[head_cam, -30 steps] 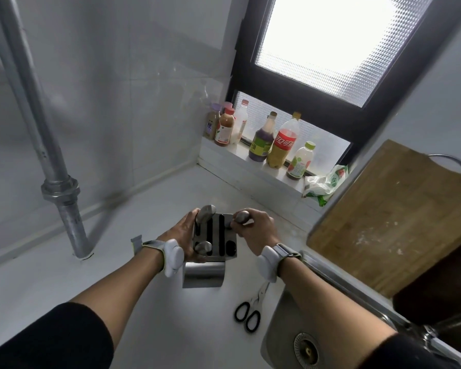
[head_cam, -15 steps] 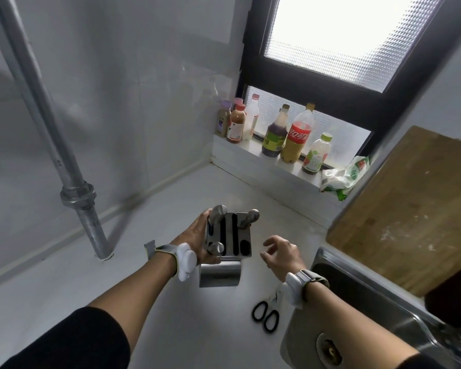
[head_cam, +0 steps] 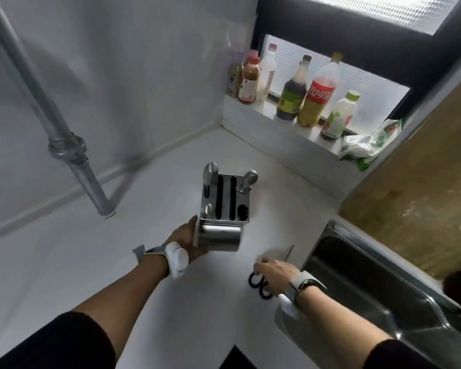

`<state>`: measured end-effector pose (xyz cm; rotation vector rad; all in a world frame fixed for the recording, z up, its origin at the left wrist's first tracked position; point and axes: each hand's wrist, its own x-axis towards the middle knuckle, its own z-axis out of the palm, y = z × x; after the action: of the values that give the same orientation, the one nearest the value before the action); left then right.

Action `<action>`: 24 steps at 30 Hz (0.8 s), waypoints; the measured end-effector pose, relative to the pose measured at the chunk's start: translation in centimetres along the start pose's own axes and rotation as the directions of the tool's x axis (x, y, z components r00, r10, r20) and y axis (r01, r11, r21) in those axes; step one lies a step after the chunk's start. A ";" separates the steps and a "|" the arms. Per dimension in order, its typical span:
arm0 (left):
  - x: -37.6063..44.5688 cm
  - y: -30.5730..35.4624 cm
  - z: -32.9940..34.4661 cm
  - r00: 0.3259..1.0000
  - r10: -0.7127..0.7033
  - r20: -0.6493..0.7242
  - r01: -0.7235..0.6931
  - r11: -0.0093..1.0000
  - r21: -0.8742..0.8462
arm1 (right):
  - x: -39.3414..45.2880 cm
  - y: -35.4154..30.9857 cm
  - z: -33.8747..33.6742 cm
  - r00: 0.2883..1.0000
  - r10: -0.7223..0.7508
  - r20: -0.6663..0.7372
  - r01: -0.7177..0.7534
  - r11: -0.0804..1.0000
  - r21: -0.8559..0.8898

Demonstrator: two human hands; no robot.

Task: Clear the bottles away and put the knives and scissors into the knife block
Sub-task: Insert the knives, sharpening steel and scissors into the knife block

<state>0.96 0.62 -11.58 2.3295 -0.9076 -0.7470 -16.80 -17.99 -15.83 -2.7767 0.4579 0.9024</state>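
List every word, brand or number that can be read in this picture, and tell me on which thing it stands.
Red label of the tall cola bottle: white Chinese characters, seemingly the Coca-Cola logo; too blurred to quote.
Labels of the dark sauce bottle, the orange sauce bottle and the green-capped bottle: too blurred to read.
Knife block: no text.

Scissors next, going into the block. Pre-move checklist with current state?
1. Right hand on the scissors: over the black handles, firm grip cannot tell.
2. Scissor blades closed: cannot tell, only a thin tip shows past the hand.
3. Knife block steadied: ok, left hand rests against its lower left side.
4. Free slot: ok, two long slots and the round hole at front right look empty.
5. Knives stowed: ok, three metal handles stick up from the block.
6. Path from scissors to block: ok, bare counter between them; sink edge lies close on the right.
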 end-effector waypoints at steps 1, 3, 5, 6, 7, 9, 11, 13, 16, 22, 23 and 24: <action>-0.3 0.1 0.4 1.000 -0.013 -0.004 0.013 1.000 0.000 | 0.1 0.1 0.3 0.999 -0.034 -0.007 0.033 0.999 -0.039; -0.4 -0.2 1.3 0.999 -0.041 -0.014 0.041 0.999 -0.011 | 0.5 0.2 1.0 0.997 -0.077 -0.009 0.075 0.991 -0.108; -0.7 -0.6 2.0 0.998 -0.059 -0.023 0.059 0.998 -0.016 | 0.9 0.0 1.3 0.994 -0.109 -0.002 0.107 0.978 -0.180; -0.7 -0.9 2.2 0.997 -0.070 -0.026 0.069 0.998 -0.013 | 1.1 -0.2 1.3 0.991 -0.134 0.004 0.132 0.966 -0.224; -0.8 -1.2 2.3 0.997 -0.071 -0.038 0.070 0.997 -0.014 | 1.2 -0.3 1.3 0.986 -0.167 0.007 0.163 0.951 -0.262; -0.9 -1.3 2.4 0.996 -0.069 -0.051 0.068 0.998 -0.019 | 1.4 -0.3 1.0 0.975 -0.223 -0.002 0.211 0.926 -0.313; -0.9 -1.4 2.3 0.995 -0.078 -0.061 0.076 0.997 -0.025 | 1.5 -0.2 0.7 0.967 -0.253 -0.022 0.231 0.912 -0.340; -1.1 -1.4 2.1 0.995 -0.091 -0.052 0.090 0.996 -0.019 | 1.5 -0.3 0.4 0.962 -0.269 -0.054 0.236 0.911 -0.338; -0.8 -1.6 1.6 0.993 -0.109 -0.050 0.109 0.994 -0.010 | 1.4 -0.4 -1.1 0.960 -0.259 -0.105 0.227 0.940 -0.253; 0.1 -0.1 -0.9 0.997 -0.047 -0.060 0.047 0.999 0.006 | 1.1 0.6 -5.4 0.926 -0.130 -0.355 0.154 0.987 0.041; 0.3 0.2 -1.4 0.997 -0.039 -0.061 0.038 0.999 -0.003 | 1.1 0.8 -6.1 0.915 -0.083 -0.395 0.132 0.986 0.100; 0.4 0.4 -1.8 0.998 -0.017 -0.065 0.016 1.000 -0.012 | 0.8 0.8 -6.8 0.899 -0.034 -0.437 0.120 0.978 0.171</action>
<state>2.23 0.58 -10.19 2.3395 -0.8546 -0.6769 -12.80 -20.78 -10.97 -2.7763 0.4653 0.1963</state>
